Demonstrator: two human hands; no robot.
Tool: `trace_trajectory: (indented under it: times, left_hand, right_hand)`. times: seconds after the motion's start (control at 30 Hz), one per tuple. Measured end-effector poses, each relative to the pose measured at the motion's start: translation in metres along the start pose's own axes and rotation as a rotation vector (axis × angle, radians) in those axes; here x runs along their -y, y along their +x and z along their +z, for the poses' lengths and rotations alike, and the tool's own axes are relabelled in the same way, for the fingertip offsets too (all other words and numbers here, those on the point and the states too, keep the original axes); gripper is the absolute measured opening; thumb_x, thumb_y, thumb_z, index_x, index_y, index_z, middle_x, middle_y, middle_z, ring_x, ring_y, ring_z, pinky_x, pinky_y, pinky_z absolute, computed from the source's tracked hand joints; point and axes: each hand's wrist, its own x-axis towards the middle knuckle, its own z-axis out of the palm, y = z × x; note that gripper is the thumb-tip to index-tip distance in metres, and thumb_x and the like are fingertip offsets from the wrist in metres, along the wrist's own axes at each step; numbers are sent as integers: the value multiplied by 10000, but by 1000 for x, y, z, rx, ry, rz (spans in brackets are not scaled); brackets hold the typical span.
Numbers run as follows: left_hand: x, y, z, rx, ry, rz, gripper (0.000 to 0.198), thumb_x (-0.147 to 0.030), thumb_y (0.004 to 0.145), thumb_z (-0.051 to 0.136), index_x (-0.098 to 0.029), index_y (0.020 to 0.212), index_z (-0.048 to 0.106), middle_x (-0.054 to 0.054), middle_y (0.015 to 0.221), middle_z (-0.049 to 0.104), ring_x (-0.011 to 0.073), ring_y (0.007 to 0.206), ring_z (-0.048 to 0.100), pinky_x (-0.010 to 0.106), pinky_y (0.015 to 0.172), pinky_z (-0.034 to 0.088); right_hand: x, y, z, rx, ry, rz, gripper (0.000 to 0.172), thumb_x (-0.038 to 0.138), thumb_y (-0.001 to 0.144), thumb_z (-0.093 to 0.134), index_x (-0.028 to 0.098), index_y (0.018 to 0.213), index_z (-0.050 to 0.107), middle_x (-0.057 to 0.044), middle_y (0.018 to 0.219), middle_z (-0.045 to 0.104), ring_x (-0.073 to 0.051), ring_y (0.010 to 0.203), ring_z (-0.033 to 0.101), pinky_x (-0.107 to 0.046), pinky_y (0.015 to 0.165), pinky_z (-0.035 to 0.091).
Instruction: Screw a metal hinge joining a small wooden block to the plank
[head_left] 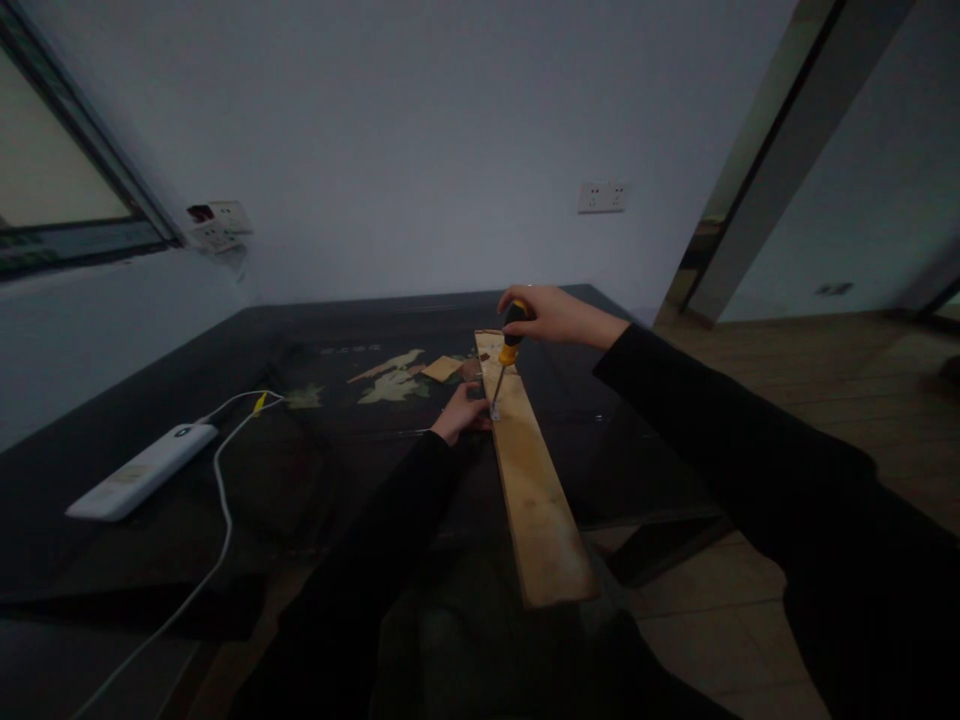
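A screwdriver [510,345] with a black and yellow handle is gripped from above by my right hand [551,313]. Its shaft slants down to a small pale metal piece [495,411] at the left edge of a long wooden board [536,490]. My left hand [463,410] is at that same edge, with its fingers closed around the spot by the metal piece; exactly what they pinch is too small to tell. The board lies lengthwise on the dark table, its near end sticking out past the table's front edge toward me.
A small square piece of wood or card [442,369] lies left of the board on the dark table [337,470], which has a bird-and-flower pattern. To the left is a white power bank [146,470] with a white cable [225,500]. Wall sockets [602,197] are behind.
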Motion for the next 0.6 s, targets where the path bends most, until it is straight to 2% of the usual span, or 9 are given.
trace_trajectory:
  times: [0.3,0.47,0.6]
  left_hand:
    - [2,2,3,-16,-16,15,587,-92,806,628,-134,1323,354,13,759,635,104,469,596,243,512,546]
    - [1,1,2,-12,-12,13,571,-87,815,617,-135,1322,360,10,757,632,100,468,591,245,518,549]
    - [1,1,2,-11,10,15,574,-102,805,641,-141,1310,371,14,772,638,100,471,593,248,530,549]
  right_hand:
    - [9,-6,-1,39,125,60,368,260,747,652,170,1089,550,-10,798,548,-121,671,480,-263,612,383]
    - [7,-6,3,-7,150,34,351,249,742,652,173,1069,552,-7,796,541,-118,673,474,-259,603,386]
    - [7,-6,-2,-80,181,22,327,253,725,670,175,1023,561,-5,792,551,-115,670,491,-255,598,400]
